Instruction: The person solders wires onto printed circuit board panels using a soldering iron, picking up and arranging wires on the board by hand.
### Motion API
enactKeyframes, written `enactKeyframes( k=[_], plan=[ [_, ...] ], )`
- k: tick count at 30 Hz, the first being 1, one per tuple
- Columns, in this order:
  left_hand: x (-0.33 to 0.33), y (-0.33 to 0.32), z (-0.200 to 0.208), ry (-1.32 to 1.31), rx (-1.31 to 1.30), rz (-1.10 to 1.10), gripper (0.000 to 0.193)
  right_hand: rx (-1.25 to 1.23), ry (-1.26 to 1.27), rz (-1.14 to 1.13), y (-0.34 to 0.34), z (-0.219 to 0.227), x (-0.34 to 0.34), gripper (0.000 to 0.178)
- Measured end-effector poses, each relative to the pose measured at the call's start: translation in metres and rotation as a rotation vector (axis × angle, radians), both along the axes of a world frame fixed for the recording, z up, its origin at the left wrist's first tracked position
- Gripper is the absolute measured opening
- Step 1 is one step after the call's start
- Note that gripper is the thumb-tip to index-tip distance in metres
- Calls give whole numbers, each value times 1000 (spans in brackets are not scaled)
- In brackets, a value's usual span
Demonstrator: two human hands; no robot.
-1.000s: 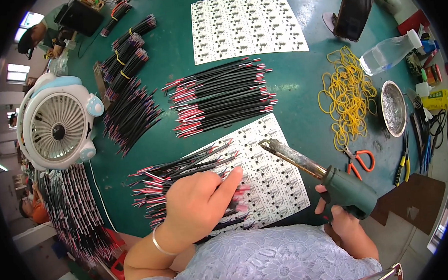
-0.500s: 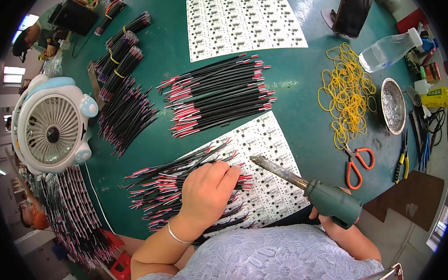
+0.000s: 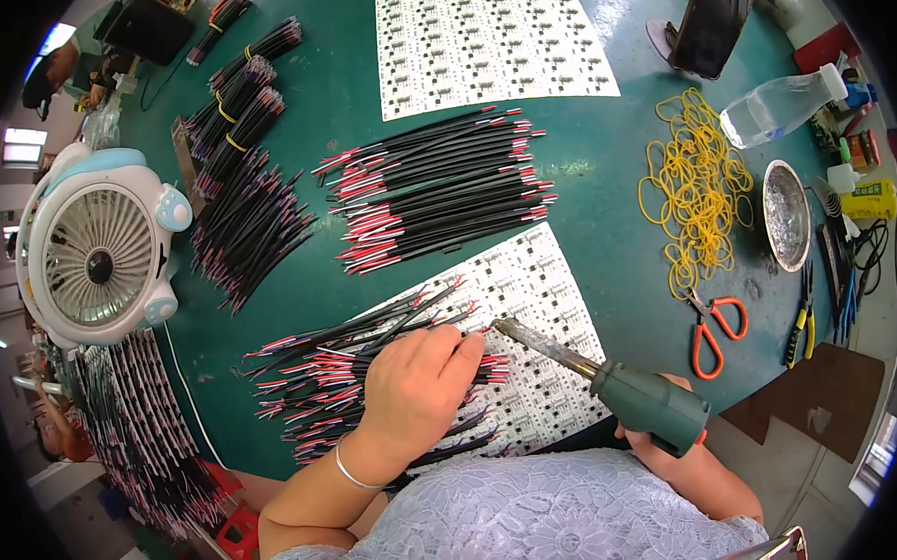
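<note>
My left hand (image 3: 418,386) lies over the near sheet of white circuit boards (image 3: 544,286), thumb and fingers pinched on the end of a thin black wire (image 3: 484,329) with a reddish tip. Many black wires with red and white ends (image 3: 318,378) are spread over the sheet's left part, under and beside that hand. A soldering gun (image 3: 646,403) with a dark green body is gripped by my right hand (image 3: 666,455), which it partly hides. Its metal tip points left and meets, or nearly meets, the pinched wire's end; I cannot tell which.
Beyond the sheet lies a row of black wires (image 3: 435,195), with another board sheet (image 3: 488,43) behind. Tied bundles (image 3: 236,109) and a fan (image 3: 97,260) stand left. Rightward are yellow rubber bands (image 3: 700,189), a metal bowl (image 3: 786,215), orange-handled cutters (image 3: 709,334) and a bottle (image 3: 776,108).
The soldering gun has shifted slightly left, bringing its tip closer to my left fingertips. My left hand has barely moved and keeps its pinch.
</note>
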State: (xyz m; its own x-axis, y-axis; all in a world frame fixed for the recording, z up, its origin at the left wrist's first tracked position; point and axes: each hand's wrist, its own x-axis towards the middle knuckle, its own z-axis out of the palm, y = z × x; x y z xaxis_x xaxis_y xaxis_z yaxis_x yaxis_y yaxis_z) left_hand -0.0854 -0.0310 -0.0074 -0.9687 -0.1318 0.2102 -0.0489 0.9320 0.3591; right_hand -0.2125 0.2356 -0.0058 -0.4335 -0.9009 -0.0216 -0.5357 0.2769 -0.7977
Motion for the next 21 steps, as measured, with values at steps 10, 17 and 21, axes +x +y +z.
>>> enactKeyframes(
  k=[10,17,21],
  plan=[
    [1,0,-1,3,14,4,27,1,-37,-15,-5,5,0,27],
    [1,1,-1,-4,13,1,27,-99,-76,-38,-9,5,-4,24],
    [1,0,-2,32,-10,-9,28,-108,-66,-52,-2,1,0,24]
  ],
)
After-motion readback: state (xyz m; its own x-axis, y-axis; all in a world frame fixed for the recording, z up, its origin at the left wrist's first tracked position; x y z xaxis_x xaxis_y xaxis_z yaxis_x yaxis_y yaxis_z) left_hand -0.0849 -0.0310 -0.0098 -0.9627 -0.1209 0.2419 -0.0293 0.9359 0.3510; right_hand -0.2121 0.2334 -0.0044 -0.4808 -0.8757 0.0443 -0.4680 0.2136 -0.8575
